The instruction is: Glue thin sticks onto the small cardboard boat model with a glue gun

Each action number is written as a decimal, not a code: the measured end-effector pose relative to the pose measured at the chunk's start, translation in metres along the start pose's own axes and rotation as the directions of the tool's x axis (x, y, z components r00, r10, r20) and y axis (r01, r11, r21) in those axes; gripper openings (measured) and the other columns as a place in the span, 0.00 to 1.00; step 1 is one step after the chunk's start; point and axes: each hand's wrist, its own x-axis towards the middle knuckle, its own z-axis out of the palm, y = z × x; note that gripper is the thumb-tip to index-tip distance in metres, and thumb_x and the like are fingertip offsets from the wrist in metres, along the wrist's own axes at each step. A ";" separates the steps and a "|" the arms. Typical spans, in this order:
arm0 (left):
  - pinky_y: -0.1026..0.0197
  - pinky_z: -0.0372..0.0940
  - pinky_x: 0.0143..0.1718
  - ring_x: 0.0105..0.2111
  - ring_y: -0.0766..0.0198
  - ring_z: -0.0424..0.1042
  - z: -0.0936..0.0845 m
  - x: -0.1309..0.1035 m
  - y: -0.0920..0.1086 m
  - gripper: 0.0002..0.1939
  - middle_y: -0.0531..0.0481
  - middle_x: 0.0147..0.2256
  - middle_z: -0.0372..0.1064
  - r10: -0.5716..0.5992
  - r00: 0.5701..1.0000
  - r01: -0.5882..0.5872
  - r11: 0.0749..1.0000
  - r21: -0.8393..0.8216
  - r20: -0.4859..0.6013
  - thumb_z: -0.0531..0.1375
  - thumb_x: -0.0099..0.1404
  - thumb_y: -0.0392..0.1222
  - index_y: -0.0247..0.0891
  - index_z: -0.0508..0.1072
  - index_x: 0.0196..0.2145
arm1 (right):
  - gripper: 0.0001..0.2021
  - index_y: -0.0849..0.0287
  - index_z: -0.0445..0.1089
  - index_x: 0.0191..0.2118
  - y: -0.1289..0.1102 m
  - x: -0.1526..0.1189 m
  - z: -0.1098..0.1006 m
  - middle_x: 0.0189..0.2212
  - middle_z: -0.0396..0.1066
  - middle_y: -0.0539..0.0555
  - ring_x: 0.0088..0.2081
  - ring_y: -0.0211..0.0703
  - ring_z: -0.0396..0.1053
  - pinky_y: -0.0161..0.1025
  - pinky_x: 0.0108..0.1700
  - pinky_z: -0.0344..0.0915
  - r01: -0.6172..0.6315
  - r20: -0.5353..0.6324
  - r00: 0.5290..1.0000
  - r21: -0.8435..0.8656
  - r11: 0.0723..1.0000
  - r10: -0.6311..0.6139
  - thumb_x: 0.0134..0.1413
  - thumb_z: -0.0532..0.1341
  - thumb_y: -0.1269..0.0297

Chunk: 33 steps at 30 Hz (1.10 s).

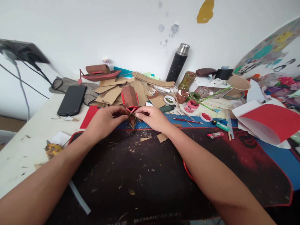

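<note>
Crossed sticks (132, 111), thin and partly pinkish, lie between the two hands, at the near end of a brown-roofed model (129, 96) with red edging. The left grip (102, 122) is narrow, thumb and forefinger closed on the sticks from the left side; the right grip (153, 118) pinches them from the right, its fingertips just beside those of the left. Exactly which stick each one holds is too small to tell.

Beyond both grips, cut cardboard (111, 94) lies in an overlapping pile around the model. Behind and left of the left grip, a reddish model boat (100, 75) stands near the wall, while a black phone (71, 100) lies on the white counter (28, 153). Red paper (89, 117) lies just beyond the left grip.

Behind and to the right of the right grip, a dark flask (177, 64) stands by the wall, with an open pink paint pot (191, 106) nearer. A red pencil (187, 120) lies right of that grip on the blue mat (276, 159). Nearer than both grips, scraps and shavings dot the black mat (150, 193), which lies under the forearms.
</note>
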 end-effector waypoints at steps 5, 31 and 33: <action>0.55 0.70 0.46 0.39 0.54 0.79 0.000 0.000 -0.001 0.14 0.51 0.40 0.84 0.007 1.000 -0.007 1.000 0.010 0.005 0.62 0.62 0.53 0.46 0.84 0.39 | 0.07 0.57 0.81 0.42 0.001 0.000 0.001 0.39 0.81 0.52 0.39 0.41 0.74 0.40 0.44 0.66 0.001 0.007 1.000 0.008 1.000 -0.001 0.66 0.64 0.69; 0.52 0.71 0.48 0.41 0.52 0.79 0.002 0.000 -0.003 0.14 0.49 0.40 0.84 0.018 1.000 -0.018 1.000 0.004 -0.010 0.61 0.63 0.54 0.46 0.83 0.39 | 0.06 0.57 0.80 0.43 0.002 -0.002 0.003 0.36 0.79 0.51 0.35 0.41 0.71 0.39 0.40 0.64 -0.020 -0.014 1.000 0.010 1.000 0.020 0.65 0.65 0.65; 0.52 0.71 0.48 0.42 0.52 0.79 0.001 -0.001 -0.002 0.14 0.49 0.40 0.84 0.017 1.000 -0.017 1.000 0.004 -0.007 0.61 0.63 0.53 0.46 0.83 0.39 | 0.06 0.57 0.80 0.42 0.002 -0.002 0.003 0.34 0.78 0.51 0.35 0.41 0.70 0.39 0.39 0.63 -0.012 -0.016 1.000 -0.003 1.000 0.012 0.65 0.65 0.64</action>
